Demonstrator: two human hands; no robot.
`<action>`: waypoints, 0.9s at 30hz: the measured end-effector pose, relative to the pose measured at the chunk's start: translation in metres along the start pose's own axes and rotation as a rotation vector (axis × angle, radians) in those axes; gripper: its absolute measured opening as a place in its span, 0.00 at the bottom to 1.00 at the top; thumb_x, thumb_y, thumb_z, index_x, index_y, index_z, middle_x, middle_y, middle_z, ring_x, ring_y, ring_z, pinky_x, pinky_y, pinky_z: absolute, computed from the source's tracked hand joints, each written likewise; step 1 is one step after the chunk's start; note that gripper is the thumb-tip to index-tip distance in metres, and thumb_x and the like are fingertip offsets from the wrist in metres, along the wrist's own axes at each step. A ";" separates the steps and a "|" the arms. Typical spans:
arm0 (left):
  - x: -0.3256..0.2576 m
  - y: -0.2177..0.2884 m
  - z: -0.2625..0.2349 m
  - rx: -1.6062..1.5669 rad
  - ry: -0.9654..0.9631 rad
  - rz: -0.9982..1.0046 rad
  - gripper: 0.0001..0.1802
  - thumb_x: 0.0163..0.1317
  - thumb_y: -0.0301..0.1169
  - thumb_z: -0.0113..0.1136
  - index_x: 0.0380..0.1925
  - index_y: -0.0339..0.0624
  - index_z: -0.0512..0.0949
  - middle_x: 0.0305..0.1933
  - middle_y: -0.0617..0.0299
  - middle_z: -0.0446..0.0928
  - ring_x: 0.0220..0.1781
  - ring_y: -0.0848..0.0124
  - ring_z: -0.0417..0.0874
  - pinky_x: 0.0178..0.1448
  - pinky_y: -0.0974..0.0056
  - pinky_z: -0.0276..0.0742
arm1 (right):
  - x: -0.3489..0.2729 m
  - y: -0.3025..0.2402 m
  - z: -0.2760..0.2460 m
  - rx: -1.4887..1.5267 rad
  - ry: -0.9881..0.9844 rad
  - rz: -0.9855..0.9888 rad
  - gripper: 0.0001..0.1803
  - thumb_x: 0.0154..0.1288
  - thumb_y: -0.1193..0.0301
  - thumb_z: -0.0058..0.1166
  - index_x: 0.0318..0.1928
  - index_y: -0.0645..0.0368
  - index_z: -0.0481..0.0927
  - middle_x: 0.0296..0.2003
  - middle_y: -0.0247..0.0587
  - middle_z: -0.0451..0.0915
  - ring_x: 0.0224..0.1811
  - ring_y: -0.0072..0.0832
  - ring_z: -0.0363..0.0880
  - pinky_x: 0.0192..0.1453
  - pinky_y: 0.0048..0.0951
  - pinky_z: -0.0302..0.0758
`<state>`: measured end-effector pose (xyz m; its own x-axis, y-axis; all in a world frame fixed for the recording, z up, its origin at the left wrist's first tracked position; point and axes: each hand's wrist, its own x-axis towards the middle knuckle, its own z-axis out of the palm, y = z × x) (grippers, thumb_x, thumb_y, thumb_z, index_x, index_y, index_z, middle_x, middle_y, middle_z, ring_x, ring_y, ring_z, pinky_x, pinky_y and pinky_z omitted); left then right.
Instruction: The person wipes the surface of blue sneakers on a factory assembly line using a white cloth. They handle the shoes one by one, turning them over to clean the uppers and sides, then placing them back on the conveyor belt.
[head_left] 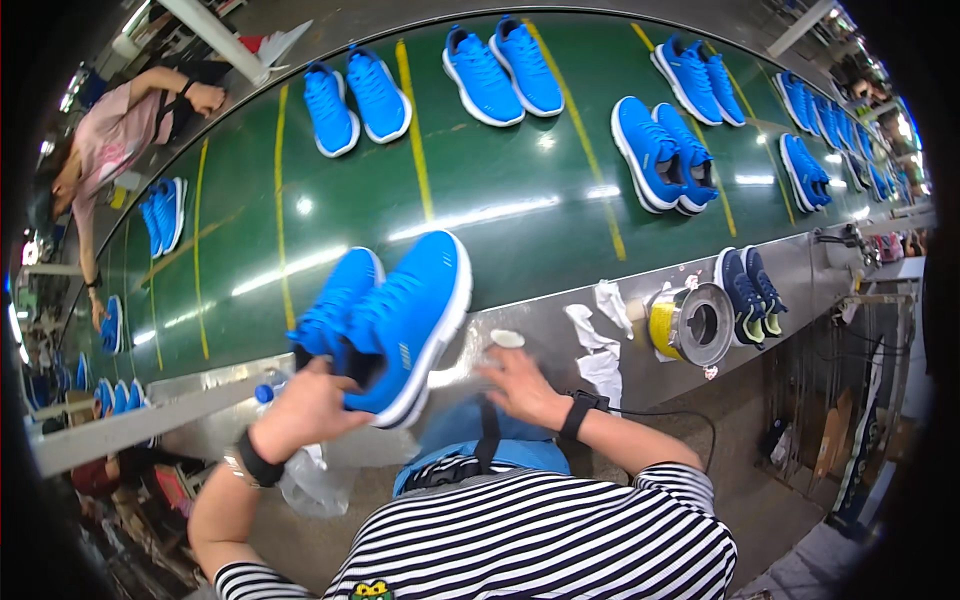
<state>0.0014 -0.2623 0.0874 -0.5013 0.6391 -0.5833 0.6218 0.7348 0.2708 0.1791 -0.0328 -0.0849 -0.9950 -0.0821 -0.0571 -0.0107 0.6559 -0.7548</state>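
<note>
Holding a pair of blue shoes (418, 295) by the heels in the left hand (310, 405), with toes away and rightward, long axes aslant, above the metal ledge (548, 328) and green belt (490, 170). Reaching, loosely spread and empty-looking, with the right hand (527, 388) near a white oval piece (507, 339).

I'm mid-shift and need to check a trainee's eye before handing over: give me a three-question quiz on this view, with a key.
1. Which hand grips the nearest blue shoes?
2. Look at the navy shoes. True or false: they stand on the green belt.
3. What lies just left of the yellow-sided round container?
a) a pair of scissors
b) torn white scraps
c) a red shoe

Key:
1. The left hand, at the heel end.
2. False; the navy shoes stand on the metal ledge.
3. b
</note>
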 end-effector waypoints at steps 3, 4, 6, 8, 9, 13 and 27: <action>-0.015 0.015 0.066 -0.046 0.035 -0.020 0.23 0.39 0.48 0.67 0.32 0.44 0.81 0.37 0.33 0.71 0.36 0.47 0.78 0.42 0.55 0.76 | 0.012 0.030 0.030 -0.263 0.329 0.106 0.20 0.49 0.75 0.53 0.47 0.52 0.73 0.50 0.46 0.67 0.55 0.45 0.62 0.55 0.44 0.61; -0.017 0.022 0.082 -0.031 0.076 -0.017 0.23 0.41 0.47 0.66 0.32 0.41 0.81 0.33 0.36 0.73 0.37 0.49 0.77 0.42 0.55 0.76 | 0.009 0.049 0.039 -0.343 0.374 0.113 0.18 0.50 0.75 0.51 0.45 0.52 0.74 0.49 0.44 0.68 0.54 0.43 0.63 0.54 0.43 0.62; -0.020 0.028 0.121 -0.069 0.086 -0.047 0.23 0.43 0.45 0.64 0.31 0.36 0.80 0.27 0.42 0.76 0.39 0.51 0.76 0.41 0.55 0.75 | 0.000 0.066 0.038 -0.344 0.416 0.143 0.14 0.52 0.73 0.48 0.42 0.52 0.76 0.46 0.40 0.71 0.50 0.39 0.67 0.50 0.40 0.65; -0.020 0.029 0.164 -0.098 0.135 -0.047 0.20 0.45 0.42 0.64 0.30 0.35 0.78 0.30 0.39 0.73 0.38 0.48 0.75 0.40 0.54 0.74 | -0.015 0.066 0.021 -0.390 0.480 0.172 0.11 0.53 0.72 0.48 0.39 0.52 0.76 0.43 0.39 0.72 0.48 0.39 0.68 0.50 0.40 0.65; -0.020 0.031 0.179 -0.115 0.164 -0.034 0.20 0.46 0.40 0.63 0.31 0.34 0.76 0.32 0.37 0.72 0.38 0.46 0.74 0.40 0.53 0.74 | -0.023 0.069 0.015 -0.365 0.470 0.225 0.12 0.53 0.74 0.50 0.40 0.53 0.75 0.46 0.40 0.71 0.49 0.41 0.67 0.52 0.41 0.65; -0.038 0.029 0.179 -0.277 0.216 0.073 0.25 0.49 0.37 0.62 0.44 0.35 0.69 0.44 0.33 0.67 0.42 0.44 0.73 0.46 0.53 0.72 | -0.027 0.011 0.003 -0.276 0.469 0.216 0.25 0.48 0.74 0.58 0.50 0.54 0.71 0.52 0.46 0.65 0.54 0.45 0.65 0.57 0.42 0.62; -0.014 -0.076 0.220 -1.512 0.399 -0.236 0.22 0.52 0.13 0.46 0.50 0.34 0.69 0.47 0.54 0.74 0.49 0.65 0.75 0.54 0.63 0.70 | -0.001 -0.055 0.098 0.625 0.439 0.446 0.26 0.55 0.78 0.50 0.57 0.61 0.65 0.47 0.46 0.73 0.50 0.30 0.71 0.54 0.28 0.67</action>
<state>0.0941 -0.3770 -0.0936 -0.7674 0.3192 -0.5560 -0.5170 0.2049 0.8311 0.1906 -0.1424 -0.1069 -0.8434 0.4635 -0.2718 0.3155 0.0177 -0.9488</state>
